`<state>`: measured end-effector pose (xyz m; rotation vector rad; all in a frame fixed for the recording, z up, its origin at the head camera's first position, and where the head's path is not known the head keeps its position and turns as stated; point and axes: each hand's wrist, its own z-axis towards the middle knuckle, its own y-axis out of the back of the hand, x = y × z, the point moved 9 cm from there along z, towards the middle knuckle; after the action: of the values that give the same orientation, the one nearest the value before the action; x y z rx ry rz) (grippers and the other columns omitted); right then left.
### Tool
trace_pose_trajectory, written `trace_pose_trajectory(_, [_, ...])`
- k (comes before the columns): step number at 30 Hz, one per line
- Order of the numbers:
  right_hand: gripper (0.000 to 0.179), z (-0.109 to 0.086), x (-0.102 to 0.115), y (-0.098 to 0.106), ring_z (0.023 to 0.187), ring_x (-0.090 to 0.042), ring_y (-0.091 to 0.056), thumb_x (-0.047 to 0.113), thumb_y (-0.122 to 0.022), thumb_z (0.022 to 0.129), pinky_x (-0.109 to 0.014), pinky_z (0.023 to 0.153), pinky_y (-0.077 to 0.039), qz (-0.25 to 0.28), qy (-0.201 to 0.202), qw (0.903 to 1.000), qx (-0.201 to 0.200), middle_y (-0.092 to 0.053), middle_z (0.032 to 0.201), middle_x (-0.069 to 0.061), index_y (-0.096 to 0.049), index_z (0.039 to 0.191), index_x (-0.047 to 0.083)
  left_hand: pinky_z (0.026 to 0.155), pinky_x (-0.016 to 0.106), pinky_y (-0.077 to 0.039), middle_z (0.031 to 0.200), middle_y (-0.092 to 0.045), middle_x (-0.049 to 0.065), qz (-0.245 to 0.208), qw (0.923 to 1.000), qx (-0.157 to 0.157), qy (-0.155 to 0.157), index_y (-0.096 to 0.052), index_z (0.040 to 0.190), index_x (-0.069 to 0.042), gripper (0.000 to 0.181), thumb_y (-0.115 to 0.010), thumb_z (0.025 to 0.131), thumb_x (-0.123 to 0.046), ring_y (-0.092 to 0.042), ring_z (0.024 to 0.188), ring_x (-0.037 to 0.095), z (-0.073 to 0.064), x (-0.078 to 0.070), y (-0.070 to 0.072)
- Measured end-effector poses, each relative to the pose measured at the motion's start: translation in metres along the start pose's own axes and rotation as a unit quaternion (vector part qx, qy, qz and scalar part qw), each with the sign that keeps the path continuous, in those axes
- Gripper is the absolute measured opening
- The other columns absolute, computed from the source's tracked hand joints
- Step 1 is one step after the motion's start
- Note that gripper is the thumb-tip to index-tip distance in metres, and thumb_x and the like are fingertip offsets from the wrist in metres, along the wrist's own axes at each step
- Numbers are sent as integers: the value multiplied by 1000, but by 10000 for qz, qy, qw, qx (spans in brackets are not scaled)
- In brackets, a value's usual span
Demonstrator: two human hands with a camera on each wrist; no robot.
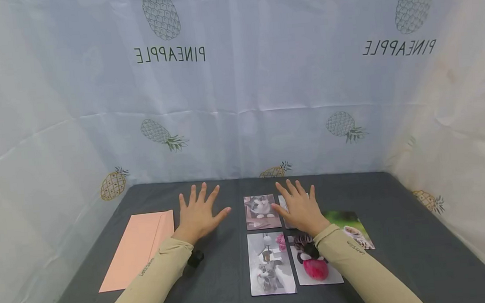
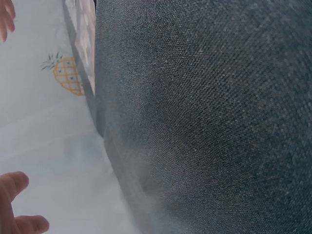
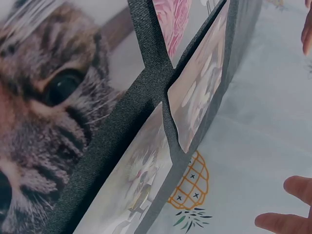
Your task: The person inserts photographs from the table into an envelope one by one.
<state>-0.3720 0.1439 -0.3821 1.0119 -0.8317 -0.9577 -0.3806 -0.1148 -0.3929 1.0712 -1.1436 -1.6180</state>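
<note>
My left hand (image 1: 197,216) is spread with straight fingers over the dark cloth, holding nothing, just right of a peach-coloured envelope (image 1: 140,249). My right hand (image 1: 302,211), also spread and holding nothing, overlaps a cat photo card (image 1: 281,202) that it partly hides. Left of that hand lies a photo of a grey and white cat (image 1: 260,212). Nearer me are a photo of a cat with pink flowers (image 1: 271,264) and a tabby cat photo with a red ball (image 1: 318,272). The right sleeve partly covers a green-background photo (image 1: 350,226).
A dark cloth (image 1: 224,288) covers the table. White curtains (image 1: 236,75) printed with pineapples stand behind it and on both sides. A small black object (image 1: 196,258) shows beside the left sleeve, at the wrist.
</note>
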Motion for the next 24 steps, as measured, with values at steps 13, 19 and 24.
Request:
trace_pose_trajectory(13, [52, 0, 5, -4, 125, -40, -52, 40, -61, 94, -63, 102, -37, -280, 146, 9994, 127, -54, 137, -21, -56, 134, 9, 112, 63, -20, 152, -38, 19, 122, 9994, 259, -185, -35, 151, -22, 73, -45, 92, -64, -31, 141, 43, -1, -5, -4])
trace_pose_trajectory(19, [36, -3, 6, -9, 88, -26, -69, 32, -64, 93, -43, 73, -56, -55, 76, 9989, 469, -70, 109, -12, -65, 121, 8, 93, 51, -50, 131, -62, 11, 138, 9982, 452, -359, -58, 134, -14, 49, -58, 94, -42, -59, 119, 32, -5, -13, -8])
trace_pose_trajectory(24, [33, -4, 4, -12, 82, -22, -68, 30, -64, 93, -41, 67, -56, 127, -89, 9976, 670, -71, 102, -8, -66, 118, 10, 81, 48, -55, 120, -68, 9, -99, 9977, 616, -253, -65, 123, -13, 37, -60, 94, -36, -65, 109, 28, -6, -15, -9])
